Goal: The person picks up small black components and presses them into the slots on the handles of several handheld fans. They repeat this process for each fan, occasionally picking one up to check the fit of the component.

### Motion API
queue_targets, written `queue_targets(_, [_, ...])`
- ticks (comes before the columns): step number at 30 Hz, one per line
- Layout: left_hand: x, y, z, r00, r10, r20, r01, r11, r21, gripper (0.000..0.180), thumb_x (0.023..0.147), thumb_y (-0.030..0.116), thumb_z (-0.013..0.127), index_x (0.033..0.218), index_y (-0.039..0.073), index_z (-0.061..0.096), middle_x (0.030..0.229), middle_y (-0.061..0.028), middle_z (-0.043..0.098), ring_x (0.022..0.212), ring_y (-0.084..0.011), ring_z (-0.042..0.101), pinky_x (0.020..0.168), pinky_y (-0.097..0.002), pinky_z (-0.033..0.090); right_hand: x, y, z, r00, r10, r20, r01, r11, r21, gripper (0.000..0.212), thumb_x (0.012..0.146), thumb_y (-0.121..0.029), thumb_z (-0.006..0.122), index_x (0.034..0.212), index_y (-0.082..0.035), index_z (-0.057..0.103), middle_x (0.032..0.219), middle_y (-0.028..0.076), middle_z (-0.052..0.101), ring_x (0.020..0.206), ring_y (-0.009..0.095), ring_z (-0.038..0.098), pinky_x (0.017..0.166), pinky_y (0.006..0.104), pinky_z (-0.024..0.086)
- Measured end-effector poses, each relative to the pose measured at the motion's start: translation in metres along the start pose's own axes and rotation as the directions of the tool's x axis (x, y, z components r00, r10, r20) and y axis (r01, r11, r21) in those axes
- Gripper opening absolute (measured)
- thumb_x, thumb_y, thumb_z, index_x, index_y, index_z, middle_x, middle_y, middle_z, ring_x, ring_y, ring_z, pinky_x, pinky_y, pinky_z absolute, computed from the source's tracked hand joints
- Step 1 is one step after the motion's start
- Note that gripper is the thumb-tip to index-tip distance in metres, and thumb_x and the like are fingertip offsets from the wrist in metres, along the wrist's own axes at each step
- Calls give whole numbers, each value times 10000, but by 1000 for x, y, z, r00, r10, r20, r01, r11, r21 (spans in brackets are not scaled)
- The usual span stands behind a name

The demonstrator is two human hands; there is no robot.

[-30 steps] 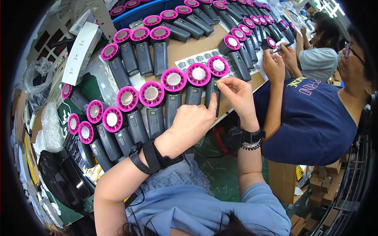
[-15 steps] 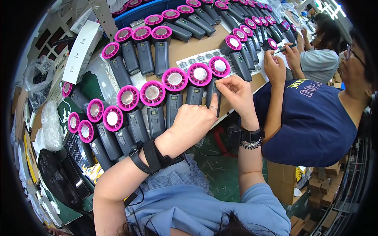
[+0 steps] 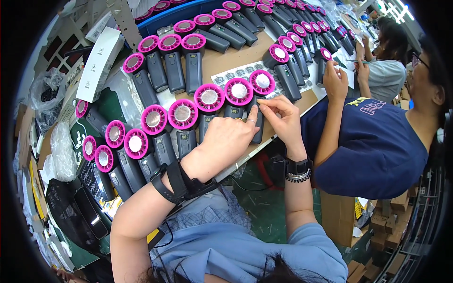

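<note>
Right hand [image 3: 283,120] shifted slightly; white label sheet [image 3: 236,74] beside pink-headed fans [image 3: 239,92].

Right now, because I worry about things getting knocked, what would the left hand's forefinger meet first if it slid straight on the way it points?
Probably the pink-ringed fan head of the dark handheld fan that the left hand rests on; depth is unclear.
</note>
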State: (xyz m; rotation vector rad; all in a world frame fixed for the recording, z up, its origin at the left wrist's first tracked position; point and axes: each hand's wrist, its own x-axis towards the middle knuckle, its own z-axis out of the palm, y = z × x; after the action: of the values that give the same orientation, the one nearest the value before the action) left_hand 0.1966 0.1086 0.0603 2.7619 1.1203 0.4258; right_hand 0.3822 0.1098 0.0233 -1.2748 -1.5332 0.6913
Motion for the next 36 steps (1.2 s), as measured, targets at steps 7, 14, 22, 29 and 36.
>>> queue_targets(7, [8, -1, 0, 998, 57, 17, -58, 996, 61, 471, 788, 118, 538, 1220, -69, 515, 597, -101, 627, 518, -212, 633, 451, -329, 480, -6, 15, -4, 1000, -23, 2, 23, 999, 39, 224, 845, 27, 596, 1051, -10, 675, 821, 4, 544, 715, 53, 487, 611, 176, 367])
queue_targets(14, [-8, -16, -12, 992, 53, -113, -57, 998, -30, 249, 741, 135, 572, 935, -19, 552, 542, -106, 591, 491, -241, 618, 391, -360, 451, 1, -11, 18, 998, -39, 49, 48, 978, -203, 253, 874, -33, 536, 1087, -45, 671, 825, 69, 581, 761, 150, 528, 690, 255, 418])
queue_targets(22, [-6, 1, 3, 975, 92, -202, -131, 973, -188, 172, 772, 155, 587, 717, -8, 584, 681, -113, 602, 603, -243, 591, 521, -373, 446, -5, 45, -7, 936, -346, 59, 351, 925, -146, 268, 936, -105, 510, 1149, 38, 589, 1050, 126, 617, 956, 201, 576, 879, 311, 440])
queue_targets(29, [3, -2, 15, 959, -127, -252, -133, 585, -800, 346, 943, 279, 465, 839, -23, 598, 617, -113, 572, 599, -203, 575, 536, -333, 455, -26, -49, 10, 925, -348, -151, 337, 937, -89, 241, 930, -127, 537, 1066, 46, 637, 974, 194, 635, 888, 270, 612, 815, 351, 481])
queue_targets(36, [-16, -17, 35, 919, -344, -192, -120, 221, -968, 337, 939, 260, 435, 918, -22, 618, 741, -138, 645, 676, -257, 610, 612, -372, 491, -33, -121, 42, 643, -766, -3, 745, 626, -231, 224, 886, -139, 610, 1025, 30, 659, 923, 178, 636, 715, 262, 609, 673, 335, 506])
